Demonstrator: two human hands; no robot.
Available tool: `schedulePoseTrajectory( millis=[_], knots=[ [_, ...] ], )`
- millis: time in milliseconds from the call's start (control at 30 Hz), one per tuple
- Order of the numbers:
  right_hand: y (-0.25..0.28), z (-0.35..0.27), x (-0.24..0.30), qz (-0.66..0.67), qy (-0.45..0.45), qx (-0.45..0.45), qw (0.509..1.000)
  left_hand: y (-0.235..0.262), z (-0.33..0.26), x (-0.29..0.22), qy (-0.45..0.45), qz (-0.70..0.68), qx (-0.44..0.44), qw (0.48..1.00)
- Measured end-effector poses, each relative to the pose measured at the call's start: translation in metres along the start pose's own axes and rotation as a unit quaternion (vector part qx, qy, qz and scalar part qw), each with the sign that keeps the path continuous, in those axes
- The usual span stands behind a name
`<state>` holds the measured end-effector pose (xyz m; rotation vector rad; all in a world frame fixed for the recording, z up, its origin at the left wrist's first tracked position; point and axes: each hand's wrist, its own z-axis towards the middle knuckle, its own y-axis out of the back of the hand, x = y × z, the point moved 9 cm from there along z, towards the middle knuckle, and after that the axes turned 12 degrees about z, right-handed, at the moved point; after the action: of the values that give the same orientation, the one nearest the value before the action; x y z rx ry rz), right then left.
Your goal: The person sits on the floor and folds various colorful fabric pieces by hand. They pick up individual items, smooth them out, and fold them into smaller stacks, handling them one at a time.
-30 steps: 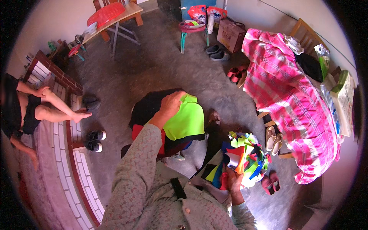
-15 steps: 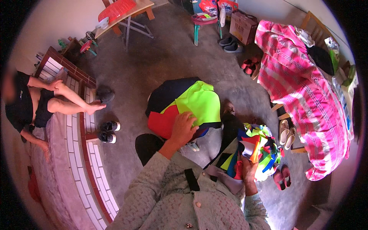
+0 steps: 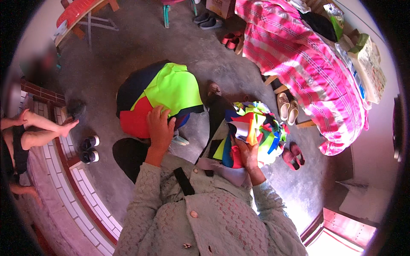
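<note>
The soft, light cloth stack [image 3: 160, 91] (limp, apt to slide) is pressed flat under the left hand [image 3: 160, 126], best gripped by its folded edge, while scraps [image 3: 252, 128] are clutched in the right hand [image 3: 247, 155].

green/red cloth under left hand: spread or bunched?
Spread: the green, red and navy cloth lies flat; left hand presses its near edge.

A brown cardboard box [image 3: 220, 6] stands beside the pink bed [image 3: 307, 64].

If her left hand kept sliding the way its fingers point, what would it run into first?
The left hand points up-picture across the patchwork cloth. It would probably cross the neon-yellow panel first; beyond that lies bare floor, though depth is hard to judge.
</note>
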<state>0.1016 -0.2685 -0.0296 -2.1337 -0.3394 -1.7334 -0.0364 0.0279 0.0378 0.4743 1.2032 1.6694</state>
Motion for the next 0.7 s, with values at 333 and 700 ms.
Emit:
schedulePoseTrajectory(
  millis=[333, 700],
  knots=[
    [-0.004, -0.005, 0.013, -0.108, 0.008, -0.021, 0.994, 0.039, 0.011, -0.084, -0.038, -0.2, -0.019, 0.979],
    [-0.025, -0.009, 0.029, -0.337, 0.123, 0.043, 0.933, 0.057, 0.005, -0.218, -0.204, -0.278, -0.042, 0.938]
  ],
)
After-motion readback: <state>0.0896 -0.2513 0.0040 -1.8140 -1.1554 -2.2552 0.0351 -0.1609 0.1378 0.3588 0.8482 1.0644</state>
